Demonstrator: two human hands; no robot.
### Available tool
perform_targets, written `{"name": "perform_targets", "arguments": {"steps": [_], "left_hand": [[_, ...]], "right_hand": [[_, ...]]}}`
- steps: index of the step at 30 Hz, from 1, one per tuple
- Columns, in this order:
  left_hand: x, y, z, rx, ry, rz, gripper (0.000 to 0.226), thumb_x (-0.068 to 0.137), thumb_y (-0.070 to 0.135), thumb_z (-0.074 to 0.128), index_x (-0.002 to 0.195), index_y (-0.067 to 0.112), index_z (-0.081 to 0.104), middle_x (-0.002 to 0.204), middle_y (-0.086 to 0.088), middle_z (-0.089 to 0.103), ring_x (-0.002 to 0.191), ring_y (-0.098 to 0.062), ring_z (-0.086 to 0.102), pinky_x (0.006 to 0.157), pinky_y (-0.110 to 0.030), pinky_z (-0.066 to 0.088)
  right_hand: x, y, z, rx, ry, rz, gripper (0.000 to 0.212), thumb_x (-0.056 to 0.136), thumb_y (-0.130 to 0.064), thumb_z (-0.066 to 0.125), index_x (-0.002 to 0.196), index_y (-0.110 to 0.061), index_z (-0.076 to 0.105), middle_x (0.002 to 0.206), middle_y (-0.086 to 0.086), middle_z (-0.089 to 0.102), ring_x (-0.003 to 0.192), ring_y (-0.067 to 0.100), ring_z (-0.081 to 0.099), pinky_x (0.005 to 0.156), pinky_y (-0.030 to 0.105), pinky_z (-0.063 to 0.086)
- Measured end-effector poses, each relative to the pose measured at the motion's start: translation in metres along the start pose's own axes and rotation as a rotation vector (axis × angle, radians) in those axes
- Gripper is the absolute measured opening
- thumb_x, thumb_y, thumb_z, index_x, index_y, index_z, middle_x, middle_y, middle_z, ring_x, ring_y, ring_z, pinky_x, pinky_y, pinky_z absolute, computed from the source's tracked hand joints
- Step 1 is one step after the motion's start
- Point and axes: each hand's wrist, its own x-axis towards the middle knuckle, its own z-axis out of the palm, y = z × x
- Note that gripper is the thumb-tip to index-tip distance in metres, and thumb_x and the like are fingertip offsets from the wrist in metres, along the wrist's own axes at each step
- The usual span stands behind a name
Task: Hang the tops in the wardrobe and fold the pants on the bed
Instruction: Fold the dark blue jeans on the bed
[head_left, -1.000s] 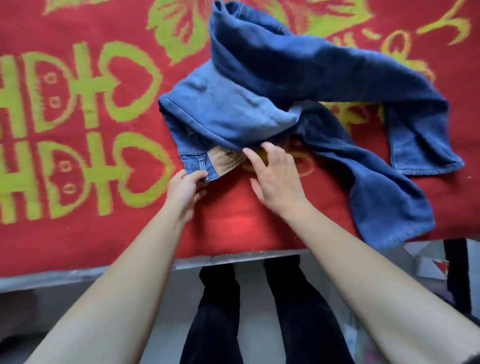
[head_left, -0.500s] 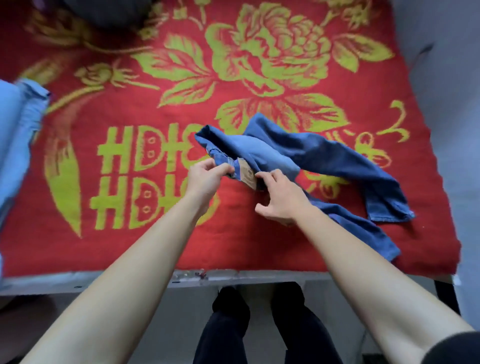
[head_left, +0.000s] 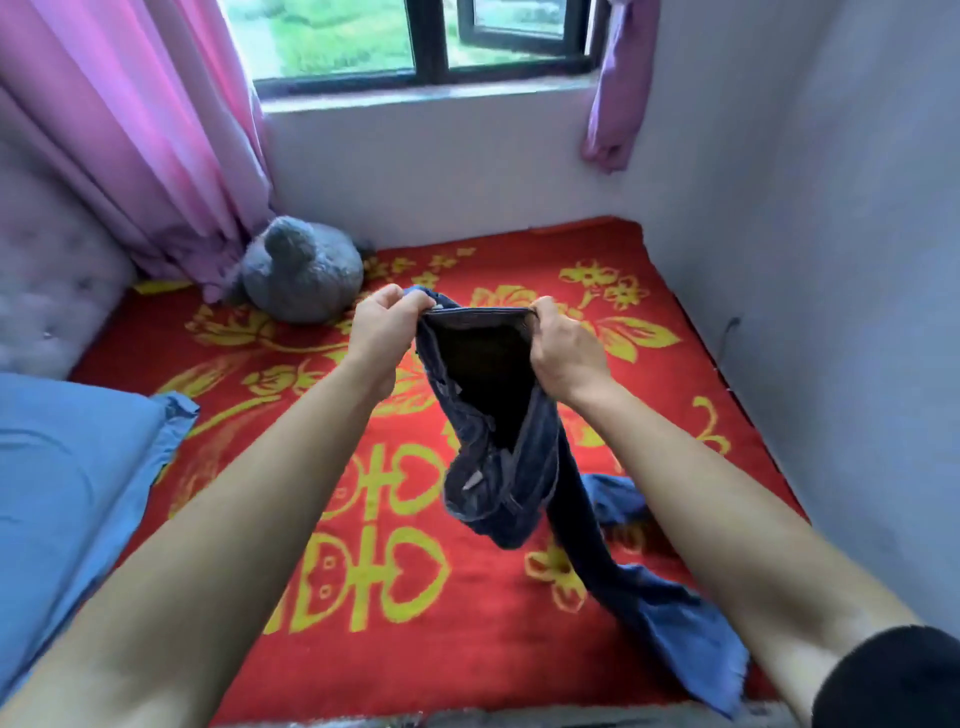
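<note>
A pair of dark blue jeans (head_left: 498, 447) hangs in the air above the bed, held up by its waistband. My left hand (head_left: 384, 325) grips the waistband's left end and my right hand (head_left: 563, 345) grips its right end, so the waist gapes open between them. The legs trail down to the right, and their frayed hems (head_left: 696, 644) lie on the red blanket (head_left: 415, 639) near the bed's front edge. No tops or wardrobe are in view.
A blue pillow (head_left: 67, 483) lies at the bed's left side. A grey plush toy (head_left: 301, 270) sits at the far left corner under pink curtains (head_left: 135, 130). A padded headboard (head_left: 47, 291) stands on the left, walls close off the far and right sides.
Both hands have lifted the jeans by the waistband off the blanket and spread it apart. The view has tilted up, now showing the window and walls.
</note>
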Motion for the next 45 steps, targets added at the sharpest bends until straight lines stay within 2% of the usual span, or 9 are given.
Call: {"name": "perform_targets", "arguments": {"steps": [9,14,18,24,27,30,33,41,45], "left_hand": [[0.009,0.014,0.0,0.101,-0.176,-0.024,0.054,0.095,0.048,0.055,0.143,0.027,0.046,0.144,0.004,0.049,0.124,-0.014,0.048,0.097,-0.037,0.041],[-0.028,-0.033,0.02,0.34,-0.507,-0.422,0.079,0.071,0.082,0.056,0.137,0.038,0.046,0.128,0.01,0.053,0.123,-0.026,0.042,0.094,-0.053,0.037],[-0.051,-0.068,0.045,0.298,-0.491,-0.527,0.063,0.082,0.026,0.071,0.136,0.029,0.039,0.115,-0.009,0.061,0.083,-0.03,0.063,0.073,-0.048,0.056],[-0.048,-0.062,0.061,0.503,-0.164,-0.063,0.023,0.075,-0.005,0.052,0.075,0.018,0.055,0.084,-0.011,0.067,0.071,-0.025,0.064,0.058,-0.037,0.056],[-0.029,-0.033,0.05,0.649,0.035,0.177,0.024,0.074,-0.005,0.051,0.078,0.018,0.058,0.08,-0.004,0.063,0.073,-0.022,0.054,0.061,-0.027,0.037],[-0.008,0.003,0.04,0.588,0.168,0.303,0.022,0.074,-0.003,0.055,0.079,0.017,0.06,0.075,-0.002,0.062,0.075,-0.023,0.056,0.066,-0.026,0.039],[0.005,0.04,0.033,0.546,0.224,0.441,0.019,0.073,-0.003,0.057,0.08,0.014,0.065,0.077,-0.007,0.068,0.075,-0.025,0.059,0.069,-0.025,0.042],[0.024,0.159,-0.006,0.425,0.4,0.695,0.029,0.072,-0.007,0.05,0.09,0.007,0.067,0.087,-0.005,0.067,0.081,-0.016,0.056,0.073,-0.024,0.045],[0.021,0.234,-0.036,0.392,0.474,0.808,0.031,0.071,-0.005,0.049,0.082,0.022,0.054,0.083,0.006,0.059,0.081,-0.011,0.052,0.066,-0.014,0.039]], "right_hand": [[0.022,-0.01,-0.059,0.339,0.146,0.325,0.031,0.105,-0.028,0.039,0.111,-0.004,0.057,0.114,0.022,0.064,0.107,0.037,0.057,0.073,0.032,0.031],[0.01,0.005,-0.067,0.635,0.197,0.598,0.034,0.104,-0.028,0.038,0.117,-0.001,0.055,0.121,0.017,0.06,0.11,0.033,0.059,0.093,0.041,0.05],[0.002,0.016,-0.073,1.034,0.232,0.715,0.009,0.097,-0.01,0.047,0.1,-0.005,0.055,0.104,0.016,0.063,0.091,0.031,0.066,0.066,0.042,0.061],[-0.018,0.048,-0.093,0.827,0.258,0.622,0.042,0.081,-0.002,0.052,0.114,-0.025,0.04,0.117,0.013,0.05,0.094,0.028,0.062,0.062,0.043,0.063],[-0.028,0.068,-0.105,0.524,0.015,0.47,0.036,0.088,-0.027,0.041,0.115,-0.028,0.066,0.12,0.003,0.062,0.102,0.02,0.061,0.057,0.023,0.058],[-0.034,0.076,-0.111,0.134,-0.21,0.272,0.047,0.082,-0.04,0.047,0.125,-0.034,0.064,0.121,0.0,0.068,0.112,0.023,0.06,0.093,0.036,0.053],[-0.03,0.068,-0.113,-0.136,-0.343,0.084,0.034,0.075,-0.043,0.063,0.108,-0.037,0.067,0.096,-0.005,0.071,0.096,0.023,0.065,0.074,0.031,0.052],[0.007,0.029,-0.12,-0.245,-0.363,0.021,0.044,0.065,-0.078,0.066,0.07,-0.034,0.067,0.077,-0.008,0.062,0.075,0.016,0.062,0.062,0.03,0.048],[0.032,-0.006,-0.131,0.145,-0.38,-0.06,0.019,0.074,-0.062,0.076,0.076,-0.045,0.069,0.121,0.002,0.05,0.112,0.018,0.052,0.099,0.041,0.049]]}}
